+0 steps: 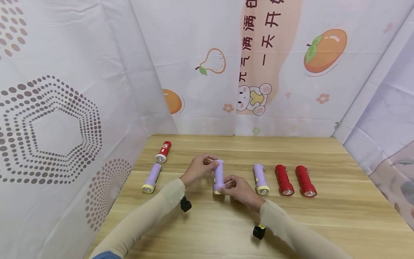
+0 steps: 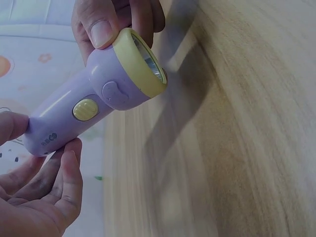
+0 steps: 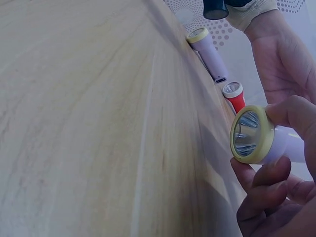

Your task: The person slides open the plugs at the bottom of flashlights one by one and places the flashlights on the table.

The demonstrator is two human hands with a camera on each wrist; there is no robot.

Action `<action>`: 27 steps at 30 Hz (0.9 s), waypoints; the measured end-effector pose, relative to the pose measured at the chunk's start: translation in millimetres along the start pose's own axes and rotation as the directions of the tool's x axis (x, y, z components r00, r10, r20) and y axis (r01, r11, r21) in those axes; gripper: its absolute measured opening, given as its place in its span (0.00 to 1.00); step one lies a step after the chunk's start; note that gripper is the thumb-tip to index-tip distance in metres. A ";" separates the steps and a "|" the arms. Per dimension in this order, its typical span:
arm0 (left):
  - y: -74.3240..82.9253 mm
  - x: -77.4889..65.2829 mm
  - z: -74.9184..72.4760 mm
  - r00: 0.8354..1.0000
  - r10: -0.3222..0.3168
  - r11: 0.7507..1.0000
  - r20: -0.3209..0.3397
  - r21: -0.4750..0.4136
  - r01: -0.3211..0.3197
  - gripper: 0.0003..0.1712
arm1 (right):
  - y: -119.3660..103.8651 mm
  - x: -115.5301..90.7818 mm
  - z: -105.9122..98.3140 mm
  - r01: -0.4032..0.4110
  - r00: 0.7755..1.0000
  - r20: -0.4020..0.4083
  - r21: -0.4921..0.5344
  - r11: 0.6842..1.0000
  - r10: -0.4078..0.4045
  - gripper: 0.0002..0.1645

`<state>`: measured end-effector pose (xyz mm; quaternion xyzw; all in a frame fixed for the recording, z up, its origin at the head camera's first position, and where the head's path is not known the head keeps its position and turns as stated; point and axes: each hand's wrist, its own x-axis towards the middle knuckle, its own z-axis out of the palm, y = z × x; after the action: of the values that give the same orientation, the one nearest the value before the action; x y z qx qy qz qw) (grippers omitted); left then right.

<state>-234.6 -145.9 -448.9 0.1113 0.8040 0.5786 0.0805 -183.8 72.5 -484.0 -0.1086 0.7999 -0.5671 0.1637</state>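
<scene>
Both hands hold one purple flashlight [image 1: 219,174] above the middle of the wooden table. My left hand [image 1: 201,167] pinches its tail end between thumb and fingers. At the yellow-rimmed lens end, my right hand [image 1: 239,189] grips the head. In the left wrist view the flashlight [image 2: 69,113] shows a yellow oval switch [image 2: 85,109] on its side, and its lens faces away toward the table. The right wrist view looks into the clear lens [image 3: 247,133], with the thumb and fingers of the right hand [image 3: 276,192] around the rim.
Left of the hands lie another purple flashlight [image 1: 152,178] and a red flashlight with a white rim [image 1: 163,151]. To the right are a purple flashlight [image 1: 260,179] and two red flashlights, one nearer [image 1: 284,180] and one farther right [image 1: 306,181]. Printed curtains [image 1: 200,32] stand behind the table [image 1: 207,230].
</scene>
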 end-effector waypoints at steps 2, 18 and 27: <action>-1.1 -0.1 0.7 1.000 -0.001 1.000 0.004 -0.006 0.001 0.20 | -0.4 -0.6 0.5 0.003 1.000 0.000 -0.005 1.000 -0.003 0.24; -4.7 1.3 3.6 1.000 0.000 1.000 0.020 -0.018 0.000 0.20 | 5.3 -0.7 0.3 -0.009 1.000 -0.001 0.011 1.000 0.009 0.25; -3.7 2.2 4.9 1.000 0.010 1.000 0.024 -0.024 -0.009 0.20 | 8.7 -0.5 -0.8 -0.017 1.000 0.007 0.028 0.999 0.017 0.27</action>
<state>-235.7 -142.0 -453.9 0.1211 0.7954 0.5871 0.0890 -183.6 76.3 -491.9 -0.1013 0.7921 -0.5766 0.1727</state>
